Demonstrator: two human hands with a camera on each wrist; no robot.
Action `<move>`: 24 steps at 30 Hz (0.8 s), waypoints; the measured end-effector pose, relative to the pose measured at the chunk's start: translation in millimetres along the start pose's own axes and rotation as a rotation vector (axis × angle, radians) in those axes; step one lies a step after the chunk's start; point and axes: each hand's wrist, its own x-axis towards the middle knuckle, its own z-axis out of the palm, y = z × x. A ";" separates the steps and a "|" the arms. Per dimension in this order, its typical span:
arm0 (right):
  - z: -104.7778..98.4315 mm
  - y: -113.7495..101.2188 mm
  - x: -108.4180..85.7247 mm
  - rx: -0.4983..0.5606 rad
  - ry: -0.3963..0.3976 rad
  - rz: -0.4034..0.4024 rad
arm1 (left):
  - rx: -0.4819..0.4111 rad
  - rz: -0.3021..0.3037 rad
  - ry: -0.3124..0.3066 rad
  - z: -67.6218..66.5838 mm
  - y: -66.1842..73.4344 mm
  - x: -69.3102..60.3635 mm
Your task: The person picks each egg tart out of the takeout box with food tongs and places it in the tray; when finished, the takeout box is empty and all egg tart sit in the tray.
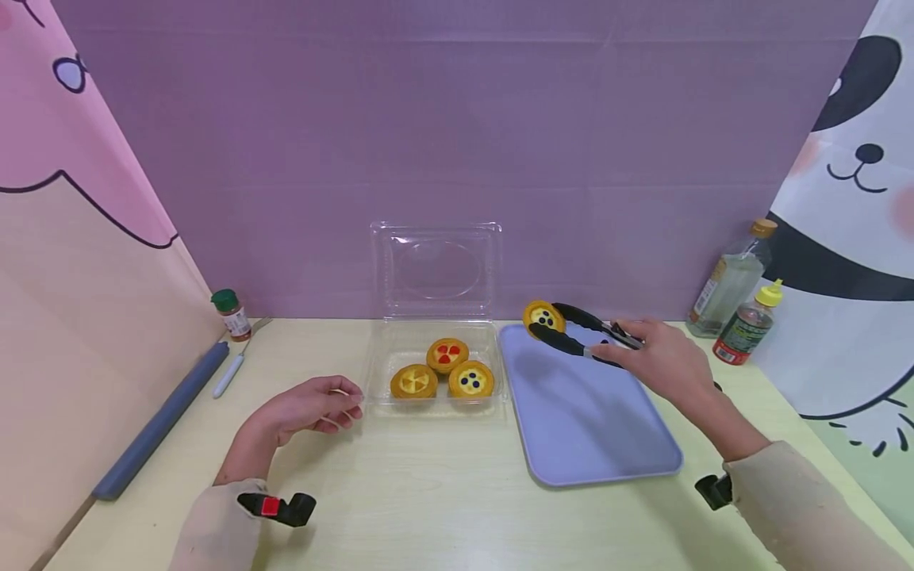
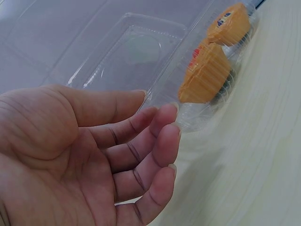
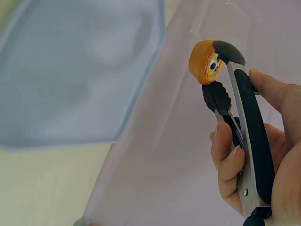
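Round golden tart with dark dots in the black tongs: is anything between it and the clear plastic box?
Nothing visible blocks the tart; the transparent lid of the box stands raised at its back.

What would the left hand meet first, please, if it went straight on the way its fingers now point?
The left hand would most likely meet the near left corner of the clear plastic container, right by its fingertips. Whether they already touch is hard to tell.

No readable text — the bottle labels (image 1: pixel 743 336) seem too small.
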 end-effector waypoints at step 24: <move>26.5 0.2 27.2 -0.133 -0.077 0.022 | 0.004 0.001 0.001 -1.4 0.0 0.6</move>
